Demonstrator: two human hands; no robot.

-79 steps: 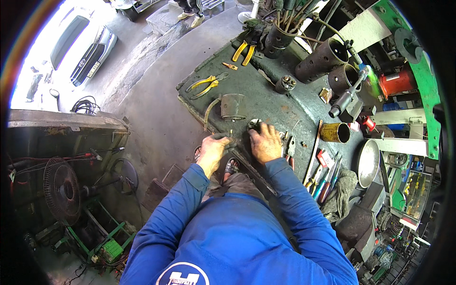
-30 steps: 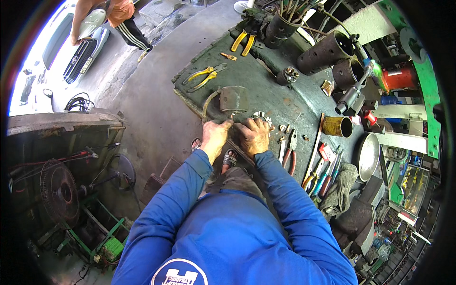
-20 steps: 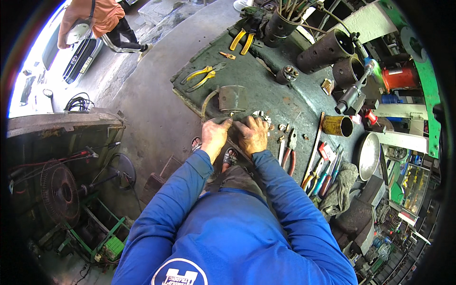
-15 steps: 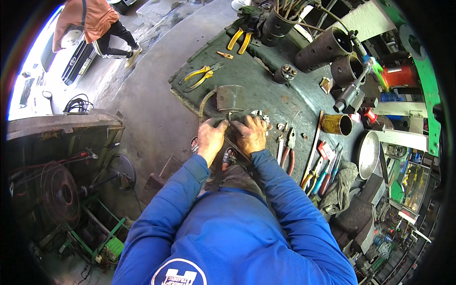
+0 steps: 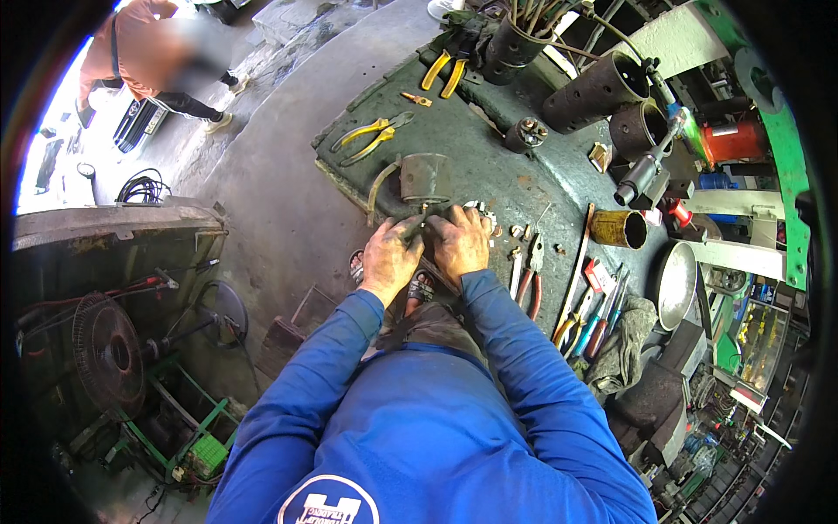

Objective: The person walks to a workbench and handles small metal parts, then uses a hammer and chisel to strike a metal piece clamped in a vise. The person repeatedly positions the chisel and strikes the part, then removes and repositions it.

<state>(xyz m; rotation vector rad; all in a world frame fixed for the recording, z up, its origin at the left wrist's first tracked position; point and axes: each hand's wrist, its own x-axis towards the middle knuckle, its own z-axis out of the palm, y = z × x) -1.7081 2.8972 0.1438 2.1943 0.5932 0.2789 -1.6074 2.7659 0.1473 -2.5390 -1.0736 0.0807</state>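
Note:
At the near edge of the workbench, my left hand (image 5: 391, 260) and my right hand (image 5: 461, 249) are close together. Thumbs and fingers of both pinch around a small shiny metal piece (image 5: 424, 210), mostly hidden by the fingertips, so its kind is unclear. Just beyond it stands a grey metal can (image 5: 426, 177), with a curved strip (image 5: 379, 190) at its left side. By my right fingers lies a cluster of small metal bits (image 5: 482, 212). Pliers with red handles (image 5: 532, 271) rest to the right of that hand.
On the bench (image 5: 489, 131) lie yellow-handled pliers (image 5: 374, 140), a metal rod (image 5: 574, 269) and screwdrivers (image 5: 602, 327). A rusty yellow tube (image 5: 618, 230) and a round metal dish (image 5: 677, 285) are at the right. A fan (image 5: 110, 356) stands at left; another person (image 5: 131, 52) is far left.
Both hands stay at the same spot with slight finger shifts; the left fingers have tilted up a little around the small piece. The other person has moved left and bent over.

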